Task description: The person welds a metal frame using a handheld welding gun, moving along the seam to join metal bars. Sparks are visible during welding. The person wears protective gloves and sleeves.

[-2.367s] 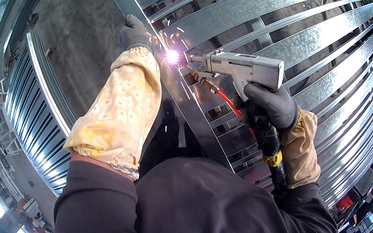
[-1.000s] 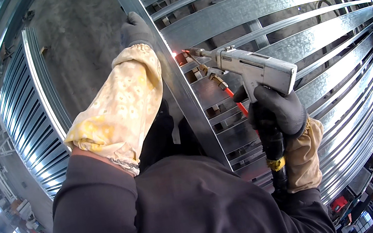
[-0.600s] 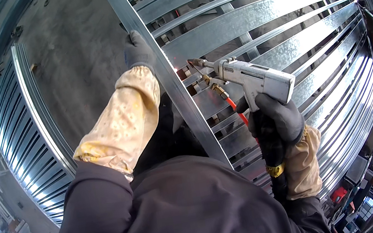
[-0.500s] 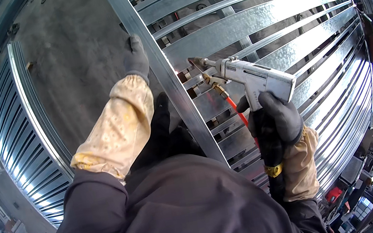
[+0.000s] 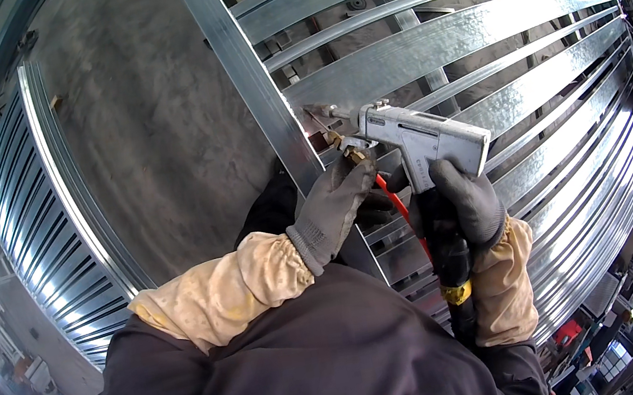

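My gloved right hand (image 5: 469, 200) is wrapped round the black-taped handle of a white and grey handheld welding gun (image 5: 429, 137). The gun's nozzle points left, its tip close to the inner edge of a long galvanized steel rail (image 5: 250, 86), where a slat meets it. Below the nozzle, a brass wire-feed fitting (image 5: 357, 155) joins a red hose (image 5: 398, 204). My gloved left hand (image 5: 335, 204) is closed, its fingers at this fitting; part of the grip is hidden behind the glove.
Galvanized slats (image 5: 457, 33) run rightward from the rail, with gaps between them. Another slatted metal panel (image 5: 36, 238) lies on the left, past the grey concrete floor (image 5: 154, 141). Assorted shop equipment lines the right edge, among it a red object (image 5: 567, 333).
My left hand has left the steel rail and come down and right to the gun's brass fitting. The gun has shifted slightly left, its tip nearer the rail.
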A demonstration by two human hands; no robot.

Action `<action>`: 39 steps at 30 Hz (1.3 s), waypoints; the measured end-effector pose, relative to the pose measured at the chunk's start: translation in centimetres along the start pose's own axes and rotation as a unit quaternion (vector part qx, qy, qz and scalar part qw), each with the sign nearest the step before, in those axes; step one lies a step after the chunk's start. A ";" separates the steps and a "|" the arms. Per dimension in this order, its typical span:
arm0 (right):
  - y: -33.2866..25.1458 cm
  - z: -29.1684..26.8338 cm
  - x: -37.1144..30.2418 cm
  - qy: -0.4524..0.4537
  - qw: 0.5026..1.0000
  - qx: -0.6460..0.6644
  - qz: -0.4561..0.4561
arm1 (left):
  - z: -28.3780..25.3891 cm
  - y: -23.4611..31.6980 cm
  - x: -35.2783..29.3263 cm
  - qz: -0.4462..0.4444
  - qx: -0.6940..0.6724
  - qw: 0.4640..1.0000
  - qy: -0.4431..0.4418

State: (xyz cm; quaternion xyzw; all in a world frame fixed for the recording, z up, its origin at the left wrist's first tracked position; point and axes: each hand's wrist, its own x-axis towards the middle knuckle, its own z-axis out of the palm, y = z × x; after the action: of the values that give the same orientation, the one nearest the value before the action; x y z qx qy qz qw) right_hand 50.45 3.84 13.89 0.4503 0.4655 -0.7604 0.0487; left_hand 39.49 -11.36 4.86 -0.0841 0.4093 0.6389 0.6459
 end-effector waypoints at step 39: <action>-0.8 -0.8 3.6 -0.078 0.995 0.055 0.018 | 0.0 -0.4 2.4 0.073 0.021 0.984 0.158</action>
State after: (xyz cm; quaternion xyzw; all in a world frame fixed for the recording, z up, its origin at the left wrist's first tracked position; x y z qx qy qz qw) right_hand 48.41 6.13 11.65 0.3995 0.4096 -0.8168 0.0738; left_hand 39.43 -9.60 3.16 -0.1401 0.5251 0.6542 0.5260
